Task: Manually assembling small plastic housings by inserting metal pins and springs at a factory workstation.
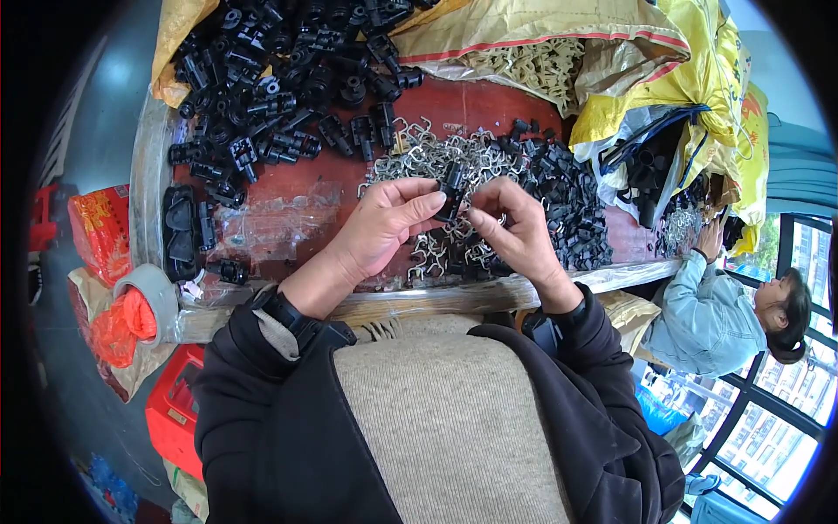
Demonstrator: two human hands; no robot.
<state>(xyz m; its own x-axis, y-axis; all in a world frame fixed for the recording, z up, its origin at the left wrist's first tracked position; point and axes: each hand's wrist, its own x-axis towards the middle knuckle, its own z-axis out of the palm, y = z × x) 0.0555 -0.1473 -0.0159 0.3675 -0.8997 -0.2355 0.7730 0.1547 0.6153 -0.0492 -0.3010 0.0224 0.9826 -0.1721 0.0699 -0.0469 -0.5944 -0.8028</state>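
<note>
My left hand (388, 223) pinches a small black plastic part (451, 194) between thumb and fingers, held above the red table (489, 100). My right hand (513, 229) meets it from the right, fingertips closed on a small bent metal wire clip (499, 219) beside that part. Under both hands lies a heap of silver wire clips (436, 162). A pile of small black plastic parts (567, 205) sits just right of my right hand.
A large heap of bigger black plastic pieces (271, 87) fills the table's far left. Yellow sacks (663, 79) crowd the far right, one showing beige clips (524, 63). A tape roll (153, 293) and a red crate (175, 406) sit left. Another person (724, 306) works at right.
</note>
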